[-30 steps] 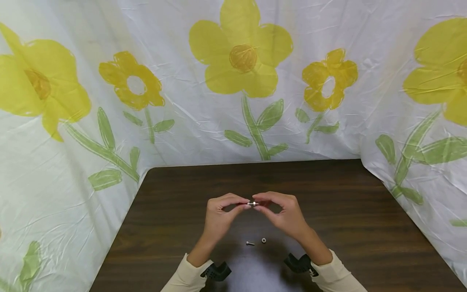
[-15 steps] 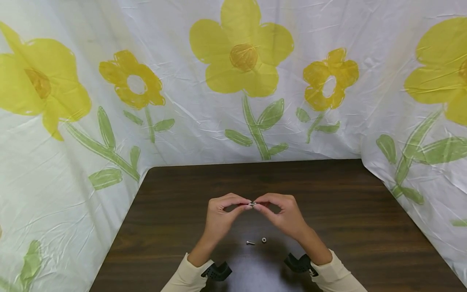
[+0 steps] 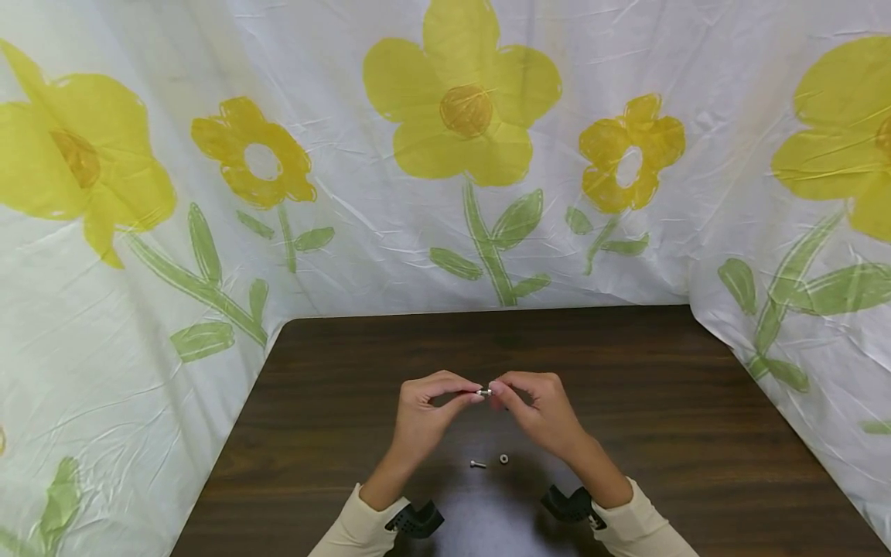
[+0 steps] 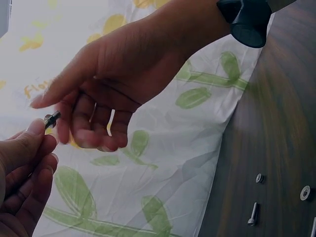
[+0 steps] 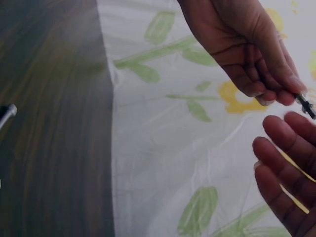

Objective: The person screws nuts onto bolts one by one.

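L hand (image 3: 425, 408) pinches bolt (image 4: 58, 114) w/ nut (image 4: 50, 121) apparently part-threaded, R hand (image 3: 546, 410) relaxed near its tip; I est. tabletop bolt (image 3: 477, 464) & loose nut (image 3: 504, 459) await assy.

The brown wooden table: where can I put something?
Bare: from left hand and right hand to the white flowered cloth, and to the table's side edges. Crowded: the near middle, around a silver metal screw and silver metal ring.

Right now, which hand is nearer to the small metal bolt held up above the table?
Left. The left hand pinches the bolt; the right hand is close by its free end, not gripping it.
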Available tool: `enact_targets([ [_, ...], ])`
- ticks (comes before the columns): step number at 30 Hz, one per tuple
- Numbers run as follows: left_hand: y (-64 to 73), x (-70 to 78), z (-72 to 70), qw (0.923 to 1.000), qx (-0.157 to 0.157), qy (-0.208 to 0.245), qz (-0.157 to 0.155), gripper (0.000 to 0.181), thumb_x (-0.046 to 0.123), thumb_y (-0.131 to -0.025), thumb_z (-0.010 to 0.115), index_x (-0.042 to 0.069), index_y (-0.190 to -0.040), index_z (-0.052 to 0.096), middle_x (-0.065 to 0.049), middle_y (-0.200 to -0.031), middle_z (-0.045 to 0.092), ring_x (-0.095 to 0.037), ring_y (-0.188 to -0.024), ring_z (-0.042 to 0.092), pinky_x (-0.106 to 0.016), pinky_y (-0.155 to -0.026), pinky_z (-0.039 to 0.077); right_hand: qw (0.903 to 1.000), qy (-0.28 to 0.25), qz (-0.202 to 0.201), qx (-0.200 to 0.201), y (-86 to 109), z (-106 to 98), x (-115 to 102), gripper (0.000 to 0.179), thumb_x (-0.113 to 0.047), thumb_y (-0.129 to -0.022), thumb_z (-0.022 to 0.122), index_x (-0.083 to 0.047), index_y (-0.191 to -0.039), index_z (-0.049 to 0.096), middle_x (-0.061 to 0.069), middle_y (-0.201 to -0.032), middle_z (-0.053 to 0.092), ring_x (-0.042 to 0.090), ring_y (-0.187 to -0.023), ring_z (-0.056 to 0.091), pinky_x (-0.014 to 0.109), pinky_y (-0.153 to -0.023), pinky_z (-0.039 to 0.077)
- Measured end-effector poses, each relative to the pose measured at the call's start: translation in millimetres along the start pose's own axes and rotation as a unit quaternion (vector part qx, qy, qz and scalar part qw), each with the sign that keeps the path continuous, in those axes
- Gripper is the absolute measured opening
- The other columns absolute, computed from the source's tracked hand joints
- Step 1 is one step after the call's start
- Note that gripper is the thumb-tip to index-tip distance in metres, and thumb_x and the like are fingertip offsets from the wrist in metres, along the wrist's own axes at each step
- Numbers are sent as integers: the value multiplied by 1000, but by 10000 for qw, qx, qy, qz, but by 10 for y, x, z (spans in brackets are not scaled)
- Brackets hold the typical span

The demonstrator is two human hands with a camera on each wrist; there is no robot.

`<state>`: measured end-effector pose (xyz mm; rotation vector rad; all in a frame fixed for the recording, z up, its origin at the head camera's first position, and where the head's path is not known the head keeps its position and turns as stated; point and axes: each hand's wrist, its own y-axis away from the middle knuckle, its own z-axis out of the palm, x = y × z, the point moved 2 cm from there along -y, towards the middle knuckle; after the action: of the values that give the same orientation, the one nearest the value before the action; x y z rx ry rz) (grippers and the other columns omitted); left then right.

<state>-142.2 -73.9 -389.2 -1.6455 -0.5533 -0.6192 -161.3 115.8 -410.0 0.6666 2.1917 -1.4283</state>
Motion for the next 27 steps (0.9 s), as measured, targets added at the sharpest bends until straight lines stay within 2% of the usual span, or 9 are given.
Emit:
enact_targets([
  [2,-1,-4,-11,10000,42,-16,-36,15,-15,-75,80,-5,-86,77,-15,-81,74,-20,-74,71,-26,-69,58,9999,-67,-106,69,9,-9,29,21,9,-87,74,-8,-99,75,1,-85,74,15,-72,70,27,-66,58],
  [4,-4,-17,-23,9999,87,-37,-61,14,-15,-76,81,-6,-86,77,-15,-81,74,-19,-74,71,-25,-68,58,9991,-115,-364,180,1,-16,24,32,12,-79,79,-5,-106,74,6,-92,76,17,-75,71,30,-65,59],
  [7,17,-107,-43,9999,129,-45,-99,15,-15,-76,81,-5,-86,77,-14,-81,74,-18,-75,71,-25,-68,58,9965,-177,-765,296,-15,-17,23,42,18,-69,83,0,-106,74,10,-95,76,18,-76,72,31,-64,59],
  [12,69,-268,-54,9999,75,-11,-93,17,-12,-77,81,0,-89,79,-11,-84,75,-18,-77,71,-26,-69,58,9941,-196,-1017,313,-23,-13,41,45,22,-65,82,0,-104,75,11,-94,76,19,-77,72,26,-66,58],
  [17,88,-298,-48,10000,28,25,-17,16,-8,-79,82,2,-91,79,-10,-86,76,-19,-78,72,-28,-70,59,9942,-190,-1017,309,-22,-8,33,45,23,-64,82,0,-102,76,11,-92,76,21,-79,73,30,-67,59],
  [27,86,-281,-38,10000,47,62,0,14,-6,-80,82,2,-91,79,-9,-86,76,-19,-78,72,-29,-69,59,9992,28,-382,76,-11,5,15,29,11,-81,78,-9,-102,74,3,-89,75,12,-76,70,23,-69,57],
])
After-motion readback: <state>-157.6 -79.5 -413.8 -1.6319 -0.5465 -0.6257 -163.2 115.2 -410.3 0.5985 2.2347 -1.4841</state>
